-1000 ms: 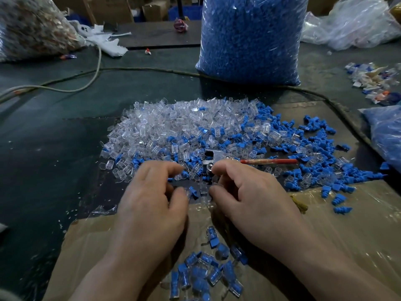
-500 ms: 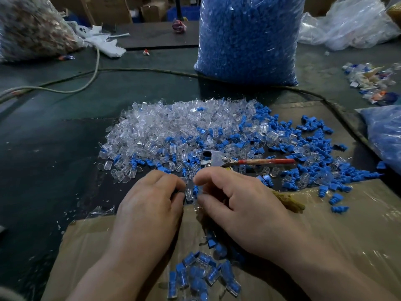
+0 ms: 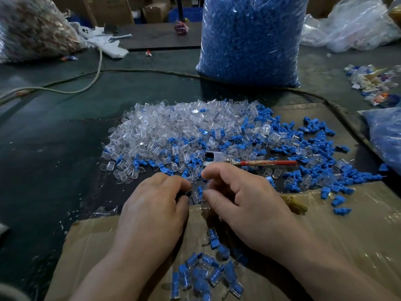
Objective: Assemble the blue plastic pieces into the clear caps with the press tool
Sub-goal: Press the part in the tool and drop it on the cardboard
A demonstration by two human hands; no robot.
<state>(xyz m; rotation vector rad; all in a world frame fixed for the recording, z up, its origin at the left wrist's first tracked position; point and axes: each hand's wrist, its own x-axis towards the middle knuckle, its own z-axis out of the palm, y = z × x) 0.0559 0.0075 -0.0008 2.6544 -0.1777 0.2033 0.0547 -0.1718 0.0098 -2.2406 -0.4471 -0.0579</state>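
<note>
Both hands are seen low in the middle of the frame, brought close together with fingers curled. The left hand is held knuckles up, its thumb tip laid against a small clear cap, which seems to be pinched there. The right hand is arched beside it, forefinger and thumb bent toward each other in a narrow pinch at a blue piece that sits just at the top of that cap; how far the piece is seated cannot be told. The press tool, a plier-like thing with a metal head and a red handle, is left lying flat on the parts just above the right hand, touched by neither hand. Above it, a wide heap of clear caps is spread across the centre, mingled toward the right with loose blue pieces. At the bottom centre, between the wrists, a small cluster of assembled caps with blue inside is gathered on a film-covered cardboard sheet. The cardboard is laid on a dark green table. A tall clear bag of blue pieces is stood at the upper centre, with a cable run across the table in front of it. A bag of brownish contents is seen at the upper left, and crumpled clear bags at the upper right.
</note>
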